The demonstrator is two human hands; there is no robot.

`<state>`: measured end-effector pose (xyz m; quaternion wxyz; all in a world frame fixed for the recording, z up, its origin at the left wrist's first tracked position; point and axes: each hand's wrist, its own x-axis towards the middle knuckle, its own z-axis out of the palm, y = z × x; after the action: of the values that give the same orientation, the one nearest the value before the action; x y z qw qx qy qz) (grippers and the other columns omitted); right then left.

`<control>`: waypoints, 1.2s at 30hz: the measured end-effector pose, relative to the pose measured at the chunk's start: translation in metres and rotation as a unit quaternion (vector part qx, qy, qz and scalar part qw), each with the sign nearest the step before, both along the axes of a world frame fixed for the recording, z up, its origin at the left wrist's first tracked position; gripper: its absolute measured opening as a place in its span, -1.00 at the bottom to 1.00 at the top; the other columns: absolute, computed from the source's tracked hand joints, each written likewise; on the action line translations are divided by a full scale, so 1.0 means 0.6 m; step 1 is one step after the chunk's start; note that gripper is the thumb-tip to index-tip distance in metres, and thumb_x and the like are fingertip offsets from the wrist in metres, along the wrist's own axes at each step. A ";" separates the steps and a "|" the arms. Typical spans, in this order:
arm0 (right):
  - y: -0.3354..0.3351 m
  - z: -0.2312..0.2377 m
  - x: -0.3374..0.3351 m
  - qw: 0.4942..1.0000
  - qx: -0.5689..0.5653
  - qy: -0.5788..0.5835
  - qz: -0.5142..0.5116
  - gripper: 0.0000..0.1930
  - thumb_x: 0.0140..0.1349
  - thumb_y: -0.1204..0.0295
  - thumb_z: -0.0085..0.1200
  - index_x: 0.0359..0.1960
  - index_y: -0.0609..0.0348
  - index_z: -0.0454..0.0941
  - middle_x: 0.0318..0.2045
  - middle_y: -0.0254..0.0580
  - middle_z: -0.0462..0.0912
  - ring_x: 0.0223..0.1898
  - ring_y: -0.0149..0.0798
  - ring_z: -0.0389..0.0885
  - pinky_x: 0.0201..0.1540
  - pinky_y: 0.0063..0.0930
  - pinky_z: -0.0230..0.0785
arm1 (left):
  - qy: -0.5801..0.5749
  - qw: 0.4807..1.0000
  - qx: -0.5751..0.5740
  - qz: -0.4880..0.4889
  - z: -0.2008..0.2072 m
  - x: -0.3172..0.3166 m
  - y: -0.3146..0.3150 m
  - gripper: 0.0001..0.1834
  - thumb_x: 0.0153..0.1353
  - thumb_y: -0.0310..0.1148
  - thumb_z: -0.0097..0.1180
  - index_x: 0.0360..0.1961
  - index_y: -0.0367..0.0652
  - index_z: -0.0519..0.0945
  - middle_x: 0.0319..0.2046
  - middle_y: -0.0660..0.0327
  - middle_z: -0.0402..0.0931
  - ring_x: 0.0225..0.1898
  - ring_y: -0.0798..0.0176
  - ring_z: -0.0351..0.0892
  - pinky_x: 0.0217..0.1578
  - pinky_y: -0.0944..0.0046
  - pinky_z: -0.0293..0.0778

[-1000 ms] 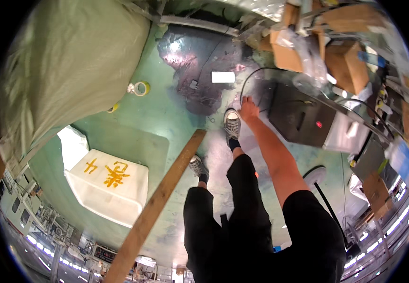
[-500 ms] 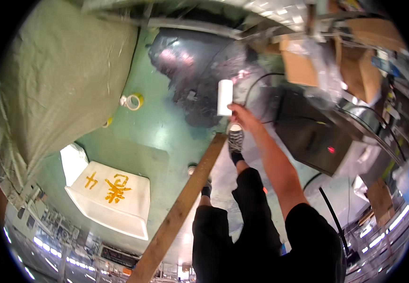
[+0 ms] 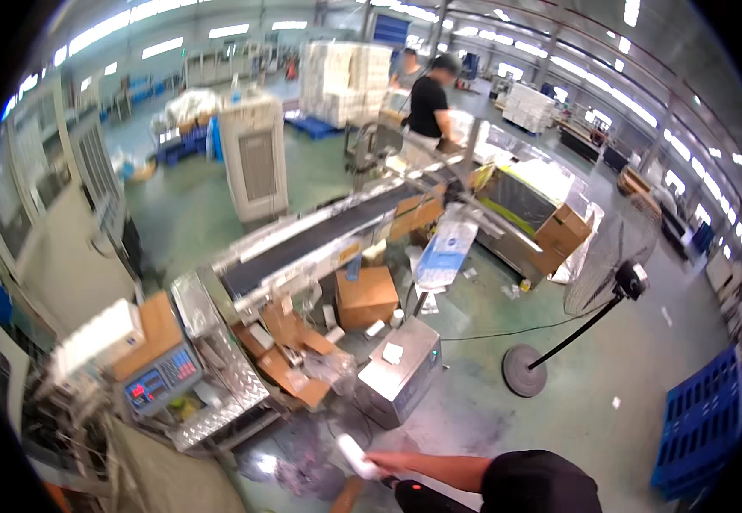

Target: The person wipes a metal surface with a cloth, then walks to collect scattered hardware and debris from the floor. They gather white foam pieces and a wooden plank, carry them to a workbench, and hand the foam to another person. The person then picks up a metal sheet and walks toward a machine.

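holding a small white oblong object point(image 3: 356, 456) low over the green floor point(image 3: 474, 410), the right hand point(image 3: 381, 462) reaches out from the lower edge, fingers closed round its near end. it is picked up and not set down anywhere yet. it hangs just short of the metal box machine point(image 3: 401, 369). the left hand is out of view.
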<state>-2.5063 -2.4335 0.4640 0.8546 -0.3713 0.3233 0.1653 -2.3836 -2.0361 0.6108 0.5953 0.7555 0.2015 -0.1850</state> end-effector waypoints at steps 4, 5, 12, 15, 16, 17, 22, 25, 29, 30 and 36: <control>0.117 -0.007 -0.316 0.992 -0.028 0.126 -0.008 -0.66 0.23 0.08 -0.03 -0.37 0.13 0.47 -0.73 -0.44 0.30 -0.80 -0.52 0.09 -0.75 -0.59 -0.11 | -0.001 0.993 -0.080 -0.083 0.057 -0.051 0.030 -0.45 0.07 -0.19 0.20 0.07 -0.19 0.39 -0.06 0.01 0.45 -0.02 0.04 0.48 0.00 0.07 0.43; 0.128 0.021 -0.351 0.988 -0.064 0.139 -0.030 -0.64 0.17 0.03 0.00 -0.39 0.09 0.49 -0.73 -0.43 0.29 -0.77 -0.52 0.14 -0.73 -0.56 -0.06 | -0.005 0.990 -0.100 -0.097 0.076 -0.062 0.043 -0.43 0.07 -0.19 0.22 0.08 -0.19 0.38 -0.05 0.00 0.44 -0.02 0.03 0.47 0.00 0.07 0.43; 0.183 0.130 -0.514 0.897 -0.198 0.258 -0.299 -0.63 0.06 0.12 0.12 -0.51 0.24 0.48 -0.75 -0.30 0.28 -0.78 -0.36 0.23 -0.72 -0.40 0.03 | -0.151 0.956 -0.145 -0.204 0.198 -0.154 -0.062 -0.89 -0.03 -0.60 -0.08 -0.45 -0.24 0.48 -0.40 0.21 0.50 -0.30 0.32 0.45 -0.12 0.36 0.36; 0.174 0.103 -0.578 0.896 -0.165 0.267 -0.313 -0.64 0.05 0.15 0.13 -0.51 0.26 0.47 -0.74 -0.30 0.27 -0.77 -0.36 0.21 -0.72 -0.40 0.03 | -0.166 0.928 -0.146 -0.299 0.207 -0.199 -0.103 -0.87 -0.04 -0.58 -0.07 -0.43 -0.25 0.50 -0.37 0.20 0.53 -0.25 0.32 0.47 -0.09 0.35 0.36; 0.174 0.104 -0.586 0.893 -0.167 0.267 -0.320 -0.65 0.05 0.15 0.13 -0.51 0.26 0.46 -0.74 -0.31 0.26 -0.77 -0.36 0.20 -0.73 -0.40 0.02 | -0.167 0.924 -0.147 -0.310 0.214 -0.218 -0.111 -0.86 -0.04 -0.59 -0.08 -0.42 -0.25 0.50 -0.37 0.20 0.53 -0.24 0.33 0.47 -0.09 0.35 0.36; 0.167 0.118 -0.584 0.899 -0.153 0.257 -0.320 -0.66 0.05 0.16 0.13 -0.51 0.25 0.45 -0.73 -0.32 0.25 -0.77 -0.36 0.18 -0.72 -0.41 0.01 | -0.175 0.919 -0.150 -0.321 0.217 -0.229 -0.123 -0.84 -0.04 -0.59 -0.10 -0.41 -0.26 0.50 -0.36 0.20 0.53 -0.24 0.33 0.47 -0.09 0.36 0.36; 0.114 0.115 -0.606 0.920 -0.122 0.226 -0.295 -0.67 0.06 0.16 0.11 -0.48 0.22 0.45 -0.71 -0.36 0.24 -0.75 -0.42 0.15 -0.71 -0.45 -0.04 | -0.164 0.911 -0.145 -0.350 0.244 -0.288 -0.186 -0.78 -0.05 -0.63 -0.14 -0.37 -0.27 0.52 -0.38 0.26 0.51 -0.34 0.44 0.42 -0.25 0.46 0.35; 0.075 0.124 -0.602 0.940 -0.114 0.210 -0.245 -0.68 0.08 0.15 0.09 -0.50 0.18 0.43 -0.72 -0.38 0.21 -0.74 -0.43 0.13 -0.69 -0.46 -0.05 | -0.137 0.906 -0.154 -0.371 0.252 -0.323 -0.217 -0.75 -0.03 -0.64 -0.16 -0.33 -0.25 0.52 -0.36 0.29 0.51 -0.35 0.47 0.40 -0.29 0.47 0.33; 0.027 0.139 -0.549 0.963 -0.134 0.185 -0.145 -0.70 0.11 0.14 0.05 -0.52 0.12 0.39 -0.71 -0.40 0.19 -0.74 -0.43 0.09 -0.67 -0.46 -0.08 | -0.135 0.908 -0.156 -0.366 0.236 -0.355 -0.223 -0.74 -0.03 -0.63 -0.16 -0.33 -0.24 0.52 -0.36 0.27 0.51 -0.33 0.45 0.42 -0.26 0.46 0.34; 0.019 0.139 -0.535 0.966 -0.143 0.178 -0.119 -0.69 0.12 0.14 0.04 -0.51 0.12 0.40 -0.71 -0.40 0.20 -0.74 -0.43 0.09 -0.67 -0.46 -0.08 | -0.140 0.910 -0.149 -0.362 0.230 -0.359 -0.220 -0.75 -0.03 -0.62 -0.15 -0.33 -0.25 0.52 -0.36 0.27 0.51 -0.32 0.44 0.43 -0.25 0.45 0.35; -0.009 0.118 -0.496 0.972 -0.125 0.164 -0.116 -0.66 0.12 0.11 0.04 -0.43 0.17 0.41 -0.68 -0.36 0.27 -0.71 -0.39 0.20 -0.66 -0.47 0.11 | -0.163 0.914 -0.078 -0.363 0.241 -0.368 -0.216 -0.81 0.02 -0.56 -0.06 -0.32 -0.28 0.55 -0.32 0.23 0.52 -0.29 0.37 0.47 -0.21 0.41 0.38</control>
<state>-2.8040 -2.4389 0.5347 0.7499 -0.4034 0.5180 0.0820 -2.6046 -2.1659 0.7552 0.5685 0.7478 -0.2016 -0.2773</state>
